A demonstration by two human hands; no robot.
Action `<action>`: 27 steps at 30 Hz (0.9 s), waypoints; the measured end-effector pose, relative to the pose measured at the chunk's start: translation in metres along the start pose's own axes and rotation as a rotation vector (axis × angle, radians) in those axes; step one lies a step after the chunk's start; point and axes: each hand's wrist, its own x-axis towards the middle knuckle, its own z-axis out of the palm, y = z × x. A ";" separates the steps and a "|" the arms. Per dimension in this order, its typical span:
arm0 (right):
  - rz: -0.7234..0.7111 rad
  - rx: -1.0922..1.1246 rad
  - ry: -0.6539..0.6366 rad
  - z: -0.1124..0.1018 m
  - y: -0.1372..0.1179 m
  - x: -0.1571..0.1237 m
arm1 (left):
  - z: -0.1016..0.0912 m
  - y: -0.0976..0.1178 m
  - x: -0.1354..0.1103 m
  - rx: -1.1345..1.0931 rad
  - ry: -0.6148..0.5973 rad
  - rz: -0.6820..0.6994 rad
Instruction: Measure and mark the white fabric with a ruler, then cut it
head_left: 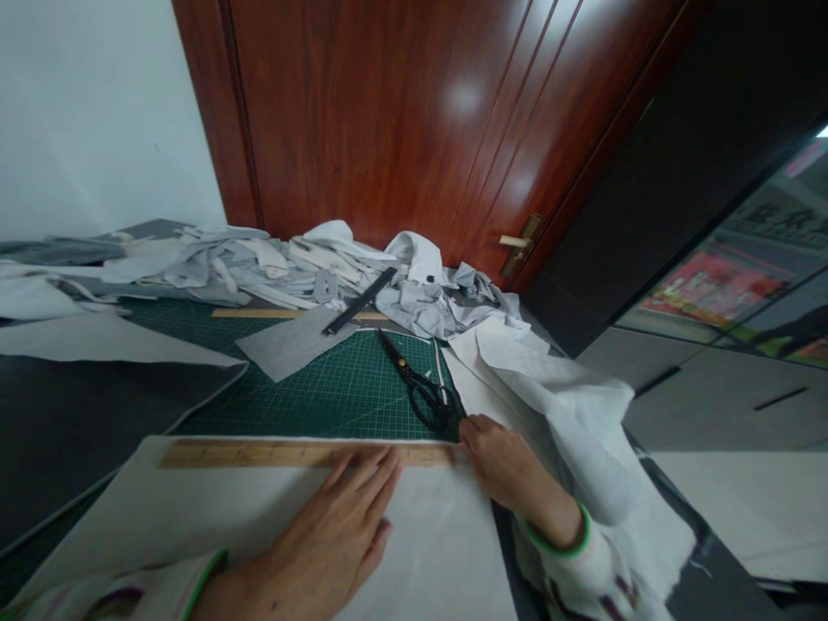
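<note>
Just hands at ruler, cloth edge

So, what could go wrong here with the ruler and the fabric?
The left hand presses only the right part of the wooden ruler, so its far left end might swing. The right hand works close to the black scissors and could bump them. The loose white fabric may also creep.

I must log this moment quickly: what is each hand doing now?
Left hand: open, flat on the white fabric, fingertips touching the wooden ruler.
Right hand: at the ruler's right end; its grip cannot be told.
</note>
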 end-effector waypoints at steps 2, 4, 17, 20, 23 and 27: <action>0.016 -0.021 -0.031 0.000 0.003 -0.002 | -0.002 0.000 0.002 -0.001 0.004 0.001; 0.038 -0.034 -0.053 0.000 0.006 -0.003 | -0.002 0.000 0.002 0.000 0.011 0.005; 0.041 0.075 0.200 0.000 0.015 -0.008 | -0.002 0.001 0.004 -0.018 0.013 -0.010; -0.004 0.103 0.178 0.005 0.012 -0.005 | -0.010 0.000 0.012 0.002 0.054 0.004; -0.007 0.091 0.106 0.008 0.010 -0.003 | -0.017 -0.003 0.017 0.048 0.076 0.072; 0.009 0.077 0.058 0.009 0.012 -0.002 | -0.018 -0.005 0.017 0.082 0.065 0.102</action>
